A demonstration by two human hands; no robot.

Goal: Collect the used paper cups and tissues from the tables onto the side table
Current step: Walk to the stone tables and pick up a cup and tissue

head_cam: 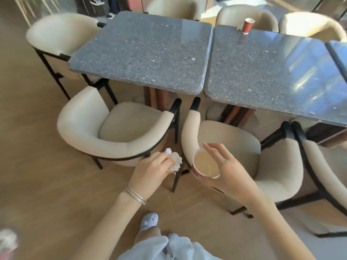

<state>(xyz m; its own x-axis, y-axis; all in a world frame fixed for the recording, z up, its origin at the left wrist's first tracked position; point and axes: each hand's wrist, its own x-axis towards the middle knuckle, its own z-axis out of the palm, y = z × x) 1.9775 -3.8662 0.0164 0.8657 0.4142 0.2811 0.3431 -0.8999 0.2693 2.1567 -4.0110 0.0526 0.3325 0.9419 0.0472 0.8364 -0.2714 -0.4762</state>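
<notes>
One red paper cup with a pale inside sits loosely in the right hand, fingers half spread; the left hand pinches a crumpled white tissue. Both hang above the cream upholstered chairs, so a slack grip may drop either. Another red cup waits on the grey speckled table.

Cream upholstered armchairs with black metal frames fill most of the frame. One armchair sits at centre left, its curved back toward the camera; a second armchair stands just beside it at centre right, their black-tipped armrests close together. A third chair is at the upper left, and more chair backs show along the top edge. Another chair is cut off at the right edge. The floor is light wood-look boards. At the bottom centre are pale blue slippers and light blue fabric. Dark bags and shoes sit blurred at the top left.
</notes>
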